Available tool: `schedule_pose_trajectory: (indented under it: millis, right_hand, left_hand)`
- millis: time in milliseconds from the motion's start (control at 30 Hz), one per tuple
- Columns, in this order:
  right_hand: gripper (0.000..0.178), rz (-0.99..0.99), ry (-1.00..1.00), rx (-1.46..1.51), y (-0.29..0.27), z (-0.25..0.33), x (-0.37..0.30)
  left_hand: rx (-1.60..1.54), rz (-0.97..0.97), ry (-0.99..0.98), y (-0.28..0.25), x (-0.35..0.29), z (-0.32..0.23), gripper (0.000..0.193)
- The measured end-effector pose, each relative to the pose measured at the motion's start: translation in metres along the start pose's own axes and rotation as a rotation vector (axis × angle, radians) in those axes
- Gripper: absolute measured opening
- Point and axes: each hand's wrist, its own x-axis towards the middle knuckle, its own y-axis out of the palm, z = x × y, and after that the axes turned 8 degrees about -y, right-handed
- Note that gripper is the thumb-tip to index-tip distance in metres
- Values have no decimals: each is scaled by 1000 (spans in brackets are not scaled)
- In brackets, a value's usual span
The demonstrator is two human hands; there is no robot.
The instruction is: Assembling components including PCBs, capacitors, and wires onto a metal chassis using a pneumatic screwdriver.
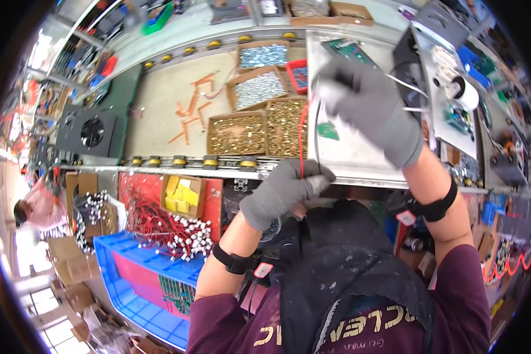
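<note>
A red and black wire pair point(302, 135) runs upright between my two grey-gloved hands. Its lower part is in the closed fingers of my left hand point(286, 192), just in front of the table's near rail. Higher up and to the right, my right hand point(369, 106) is closed round the upper end, over the white work surface point(360, 150). Motion smears its fingertips and a whitish patch there, so I cannot tell whether that is a connector. Behind this hand lies a green circuit board point(348, 50), and a small green piece point(327, 131) rests below it.
Left of my hands stand cardboard trays of brass-coloured parts point(236, 133) and silver parts point(258, 89), plus a red bin point(298, 75). Orange strips point(192, 109) lie further left. Red wires with white connectors point(171, 227) lie near a blue crate point(141, 251). A white spool point(466, 94) stands right.
</note>
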Motion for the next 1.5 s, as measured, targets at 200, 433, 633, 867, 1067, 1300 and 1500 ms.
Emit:
schedule_pose_trajectory:
  millis: [200, 433, 633, 867, 1067, 1300, 1500]
  right_hand:
    - [15, -291, -100, 62, -80, 16, 36]
    - [23, -35, 27, -263, -135, -42, -88]
    - [29, -73, 583, 475, -188, -85, -231]
    - [31, -230, 740, 674, -270, -130, -291]
    - [35, -128, 843, 714, -300, -157, -306]
    - [31, -15, 936, 664, -315, -175, -304]
    - [26, 190, -70, -625, -332, -227, -293]
  left_hand:
    - [127, 229, 29, 70, 39, 43, 21]
    - [-211, -37, 188, 128, 54, 44, 24]
    - [-273, -78, 226, 221, 107, 45, 27]
    - [-159, -17, 414, 321, 160, 51, 34]
    - [112, -238, 426, 354, 187, 51, 23]
    - [512, -384, 499, 350, 213, 58, 15]
    - [-435, -579, -60, 326, 215, 106, 36]
